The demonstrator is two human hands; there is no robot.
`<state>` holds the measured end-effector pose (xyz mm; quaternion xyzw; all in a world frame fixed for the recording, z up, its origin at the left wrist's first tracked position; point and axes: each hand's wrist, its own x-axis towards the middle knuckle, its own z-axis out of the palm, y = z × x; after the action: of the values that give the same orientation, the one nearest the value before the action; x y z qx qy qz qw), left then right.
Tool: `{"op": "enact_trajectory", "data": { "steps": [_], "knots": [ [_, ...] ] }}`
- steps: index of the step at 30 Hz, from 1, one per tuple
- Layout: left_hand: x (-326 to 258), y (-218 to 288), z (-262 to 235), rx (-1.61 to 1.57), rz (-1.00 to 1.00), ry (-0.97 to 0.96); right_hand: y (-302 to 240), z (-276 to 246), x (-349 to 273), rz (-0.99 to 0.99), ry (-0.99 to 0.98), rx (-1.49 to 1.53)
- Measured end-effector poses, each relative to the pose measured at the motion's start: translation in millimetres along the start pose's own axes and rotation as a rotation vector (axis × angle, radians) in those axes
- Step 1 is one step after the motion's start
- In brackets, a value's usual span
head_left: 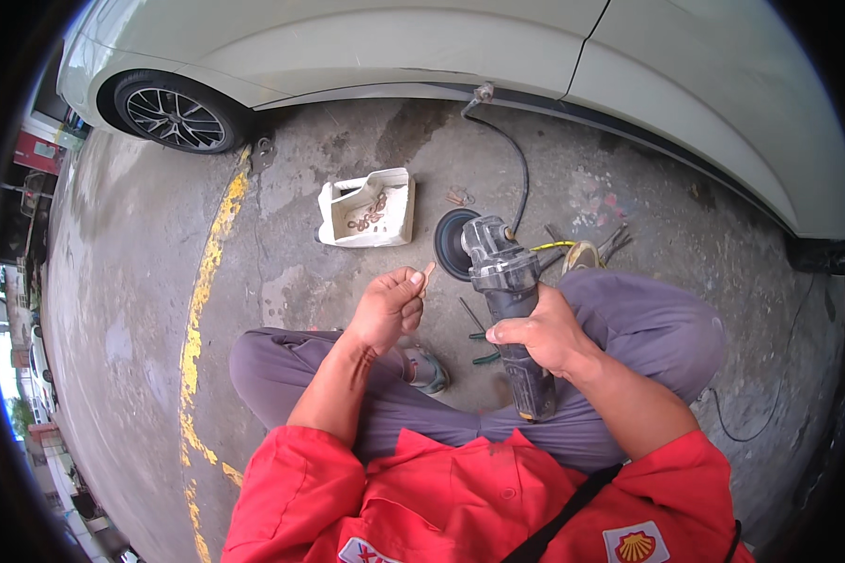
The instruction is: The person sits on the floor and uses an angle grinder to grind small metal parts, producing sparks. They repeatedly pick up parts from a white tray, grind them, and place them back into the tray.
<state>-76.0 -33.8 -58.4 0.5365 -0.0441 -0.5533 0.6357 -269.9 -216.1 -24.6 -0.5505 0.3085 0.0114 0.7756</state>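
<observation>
Head view: right hand (540,333) fingers clench the grey angle grinder (507,291), its black disc (453,244) pointing away. Left hand (390,308), just beside it, curls loosely, pinching a small pale piece (428,273). Beyond both lies a white tray (368,211) below the car (535,56).

L hand (390,310) fisted, R hand (535,333) clenched

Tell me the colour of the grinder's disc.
Black, a round disc at the head of the grey grinder; seen in the head view.
</observation>
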Motion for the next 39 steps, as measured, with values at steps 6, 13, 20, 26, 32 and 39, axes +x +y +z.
{"op": "enact_trajectory", "data": {
  "steps": [6, 13, 20, 26, 32, 39],
  "knots": [
    [-2, -5, 3, 0.348, 0.227, 0.114, 3, 0, 1, -0.028, 0.067, 0.043],
    [-6, 0, 10, 0.357, 0.397, 0.213, 3, -2, 0, -0.056, 0.081, 0.062],
    [5, -8, 5, 0.085, 0.324, 0.237, -1, 0, 0, -0.059, 0.07, 0.046],
    [5, -2, 8, 0.077, 0.222, 0.303, -1, 0, -2, -0.041, 0.084, 0.028],
    [12, -11, -6, 0.098, 0.239, 0.338, -1, 0, -2, -0.041, 0.064, 0.028],
    [13, -12, 10, 0.203, 0.397, 0.411, 4, 2, 0, -0.024, 0.064, -0.014]
  ]
}}
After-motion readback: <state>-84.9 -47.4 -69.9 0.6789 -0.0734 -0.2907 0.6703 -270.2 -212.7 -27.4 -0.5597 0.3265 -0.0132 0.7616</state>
